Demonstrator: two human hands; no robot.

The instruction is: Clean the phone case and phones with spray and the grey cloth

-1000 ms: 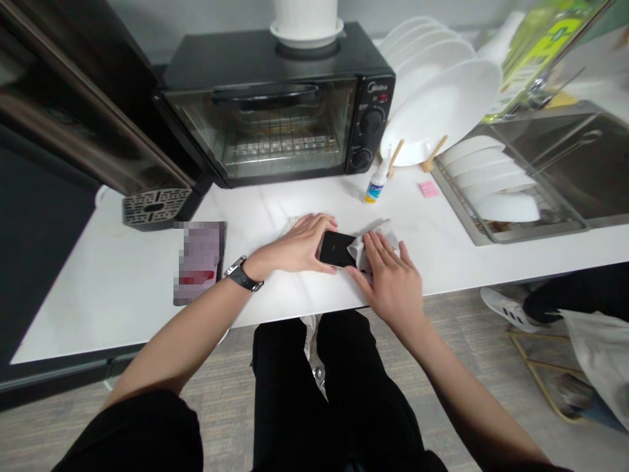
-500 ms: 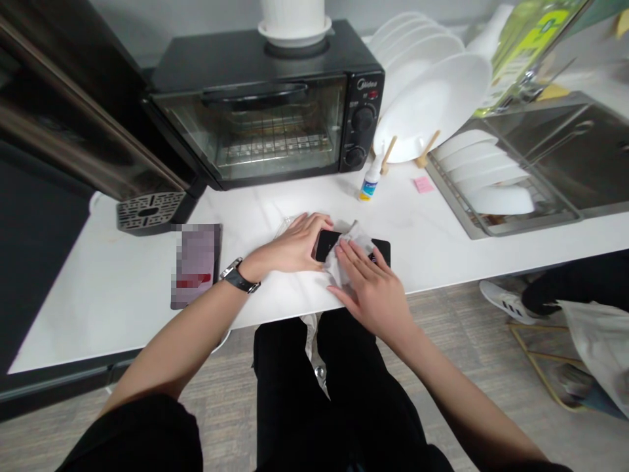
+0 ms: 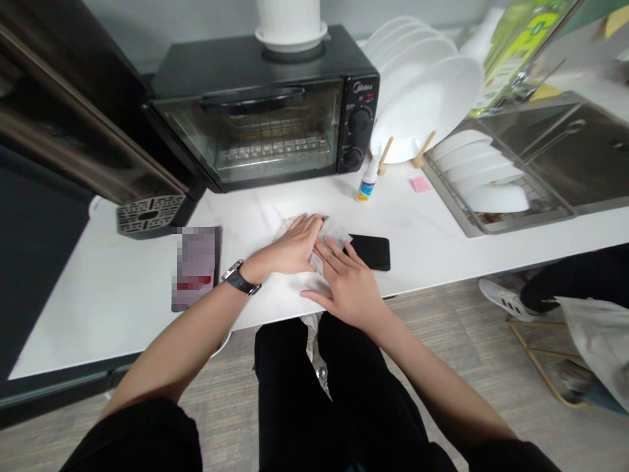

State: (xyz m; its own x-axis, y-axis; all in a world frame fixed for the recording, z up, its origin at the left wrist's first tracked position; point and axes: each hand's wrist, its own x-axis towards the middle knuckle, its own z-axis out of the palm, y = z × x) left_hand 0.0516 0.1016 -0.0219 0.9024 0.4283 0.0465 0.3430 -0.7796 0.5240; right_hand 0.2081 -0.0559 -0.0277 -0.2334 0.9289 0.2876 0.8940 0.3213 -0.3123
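Note:
A black smartphone (image 3: pixel 373 252) lies flat on the white counter, its left part hidden by my hands and a cloth. My left hand (image 3: pixel 293 248), with a watch on its wrist, is curled around the phone's left end. Under the fingers of my right hand (image 3: pixel 346 278) is a thin whitish wiping cloth (image 3: pixel 337 231), pressed onto the phone's left part. Something clear, perhaps a phone case (image 3: pixel 284 226), shows partly behind my left hand. Beyond the phone stands a small white spray bottle (image 3: pixel 367 183) with a blue and yellow label.
A black toaster oven (image 3: pixel 265 131) stands at the back. To its right are white plates (image 3: pixel 427 108) in a wooden rack and a sink (image 3: pixel 580 144) with dishes. A tablet-like device (image 3: pixel 199 265) lies at left, and a pink sticky note (image 3: pixel 420 184) is by the sink.
My right hand has slid left along the phone with the cloth, baring the phone's right part. My left hand stays at the left end.

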